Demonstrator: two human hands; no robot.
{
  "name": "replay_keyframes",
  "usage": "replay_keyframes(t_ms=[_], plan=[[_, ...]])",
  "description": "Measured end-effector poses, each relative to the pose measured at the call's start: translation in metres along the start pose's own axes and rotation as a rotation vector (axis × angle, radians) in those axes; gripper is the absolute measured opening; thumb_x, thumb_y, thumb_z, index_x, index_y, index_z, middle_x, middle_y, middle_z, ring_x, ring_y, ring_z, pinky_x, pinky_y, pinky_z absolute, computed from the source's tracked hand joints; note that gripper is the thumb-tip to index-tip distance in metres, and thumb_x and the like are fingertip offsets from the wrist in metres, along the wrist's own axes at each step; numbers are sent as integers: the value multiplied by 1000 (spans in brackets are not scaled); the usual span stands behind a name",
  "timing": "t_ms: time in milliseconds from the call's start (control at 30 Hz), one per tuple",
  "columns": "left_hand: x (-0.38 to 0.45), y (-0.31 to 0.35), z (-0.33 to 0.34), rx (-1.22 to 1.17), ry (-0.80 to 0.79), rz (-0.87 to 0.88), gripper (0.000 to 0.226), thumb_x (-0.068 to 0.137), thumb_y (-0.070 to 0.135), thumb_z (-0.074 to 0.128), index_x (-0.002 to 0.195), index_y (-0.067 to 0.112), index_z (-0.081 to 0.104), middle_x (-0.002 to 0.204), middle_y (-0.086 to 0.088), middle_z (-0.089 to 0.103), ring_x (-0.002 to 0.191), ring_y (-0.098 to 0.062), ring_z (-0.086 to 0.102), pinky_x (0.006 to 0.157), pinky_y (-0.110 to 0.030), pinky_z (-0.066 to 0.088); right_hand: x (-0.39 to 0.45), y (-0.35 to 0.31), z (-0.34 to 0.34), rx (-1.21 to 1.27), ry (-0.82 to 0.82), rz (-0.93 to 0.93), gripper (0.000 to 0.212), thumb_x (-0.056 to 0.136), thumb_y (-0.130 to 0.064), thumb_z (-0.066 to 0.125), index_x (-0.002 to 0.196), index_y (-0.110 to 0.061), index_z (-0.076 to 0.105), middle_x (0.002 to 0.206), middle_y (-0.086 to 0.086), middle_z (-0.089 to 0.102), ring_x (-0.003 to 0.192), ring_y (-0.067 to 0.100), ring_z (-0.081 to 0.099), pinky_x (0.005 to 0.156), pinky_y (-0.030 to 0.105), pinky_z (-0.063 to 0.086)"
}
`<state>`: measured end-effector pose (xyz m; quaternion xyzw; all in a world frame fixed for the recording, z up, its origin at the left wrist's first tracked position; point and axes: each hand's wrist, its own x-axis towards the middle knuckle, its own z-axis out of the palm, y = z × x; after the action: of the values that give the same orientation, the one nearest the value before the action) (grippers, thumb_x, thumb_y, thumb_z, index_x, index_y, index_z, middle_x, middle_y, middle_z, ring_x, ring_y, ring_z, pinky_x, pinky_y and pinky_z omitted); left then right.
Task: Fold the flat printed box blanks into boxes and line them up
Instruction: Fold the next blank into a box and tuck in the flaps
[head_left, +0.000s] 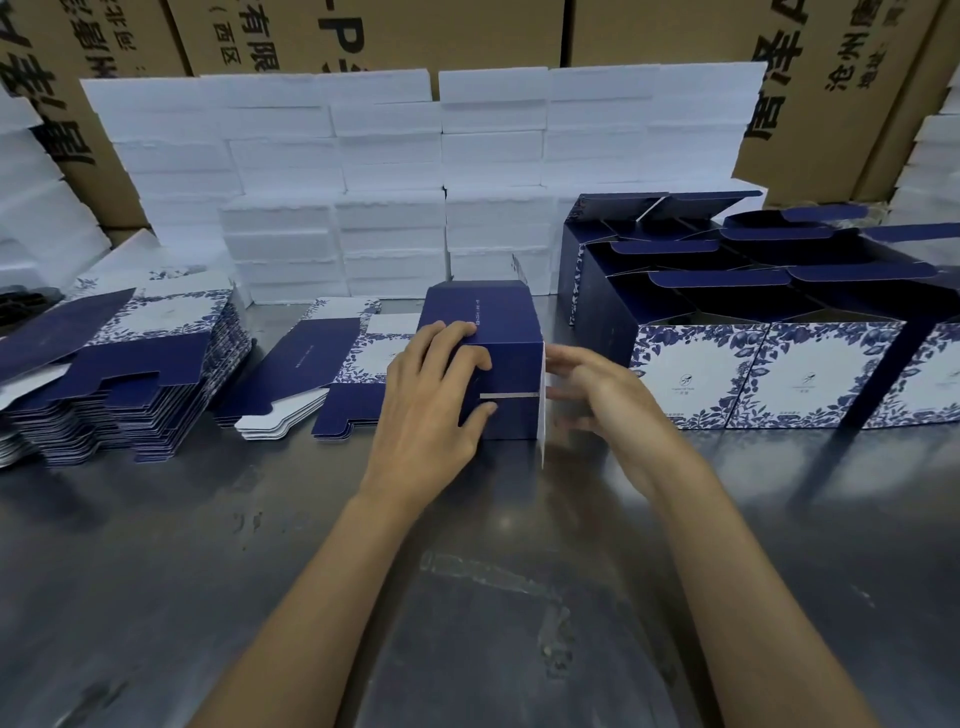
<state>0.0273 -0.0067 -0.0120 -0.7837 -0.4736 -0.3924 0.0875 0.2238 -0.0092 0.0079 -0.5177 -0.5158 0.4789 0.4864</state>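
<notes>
A half-folded dark blue box (511, 332) stands on the metal table (467, 597) in the middle. My left hand (434, 395) grips its left front corner, fingers over the top edge and thumb on the front face. My right hand (597, 395) is at the box's right side, fingers touching a white-backed flap (542, 410) that sticks out edge-on. A tall stack of flat blanks (135, 364) lies at the left, and a smaller pile of blanks (322, 374) lies just left of the box. Folded boxes with open tops (769, 332) stand in rows at the right.
White foam blocks (389, 182) are stacked in a wall behind the work area. Brown printed cartons (821, 93) rise behind them. More white foam sits at the far left and far right edges.
</notes>
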Motion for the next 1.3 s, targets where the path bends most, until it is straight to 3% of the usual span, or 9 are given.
replay_keyframes(t_ms=[100, 233, 333, 433, 533, 667, 900, 1133, 1300], plan=[[0, 0, 4, -15, 8, 15, 40, 82, 16, 80, 114, 15, 57, 146, -2, 45, 143, -28, 34, 113, -46, 34, 0, 11, 6, -106, -146, 8, 70, 78, -19, 71, 143, -37, 52, 143, -8, 58, 130, 12, 56, 107, 37, 46], [0, 1, 6, -227, 84, -104, 71, 76, 6, 79, 136, 24, 45, 159, 1, 25, 147, -17, 23, 118, -23, 26, 5, 23, 16, -53, -112, -75, 80, 73, -23, 89, 141, -34, 49, 129, -13, 66, 104, -6, 67, 83, 15, 53], [0, 0, 7, -423, 80, -297, 93, 78, 4, 78, 151, 34, 29, 161, 6, 19, 149, -6, 19, 116, -32, 36, 7, 29, 23, -107, 19, -97, 78, 76, -33, 90, 141, -32, 46, 127, -14, 64, 95, -12, 66, 74, 9, 53], [-1, -3, 6, -536, 1, -428, 95, 79, 2, 80, 149, 40, 28, 146, 8, 41, 133, -17, 47, 104, -39, 50, 7, 33, 29, -147, 123, -120, 69, 80, -34, 86, 138, -28, 50, 126, -8, 66, 106, 1, 65, 91, 24, 57], [-1, -2, 5, -615, -70, -457, 99, 78, -3, 77, 143, 53, 27, 134, 13, 53, 116, -23, 61, 92, -37, 57, 7, 32, 33, -216, 238, -136, 56, 83, -37, 82, 132, -26, 57, 125, -5, 67, 109, 11, 64, 97, 36, 56], [-1, 6, 7, -571, -87, -457, 99, 77, 0, 76, 143, 55, 25, 135, 2, 54, 116, -28, 58, 94, -47, 55, 7, 33, 35, -232, 352, -157, 40, 85, -36, 81, 119, -23, 64, 115, -2, 71, 102, 15, 66, 93, 42, 57], [0, 7, 7, -548, -70, -447, 94, 79, 2, 75, 137, 59, 27, 133, 2, 56, 104, -34, 63, 80, -35, 58, 9, 36, 35, -252, 446, -184, 36, 84, -39, 81, 112, -21, 70, 102, -3, 74, 93, 15, 68, 84, 34, 57], [0, 9, 7, -562, -62, -444, 90, 80, 2, 71, 139, 54, 28, 130, 2, 57, 99, -31, 64, 84, -42, 58, 11, 38, 35, -268, 478, -231, 27, 82, -42, 81, 102, -28, 71, 90, -12, 72, 81, 2, 65, 66, 17, 47], [2, 14, 3, -760, -13, -599, 72, 89, 8, 54, 143, 52, 33, 126, 15, 57, 100, -3, 60, 80, -18, 48, 10, 35, 29, -176, 307, -160, 23, 79, -44, 83, 92, -36, 65, 82, -23, 72, 79, -5, 67, 76, 19, 53]])
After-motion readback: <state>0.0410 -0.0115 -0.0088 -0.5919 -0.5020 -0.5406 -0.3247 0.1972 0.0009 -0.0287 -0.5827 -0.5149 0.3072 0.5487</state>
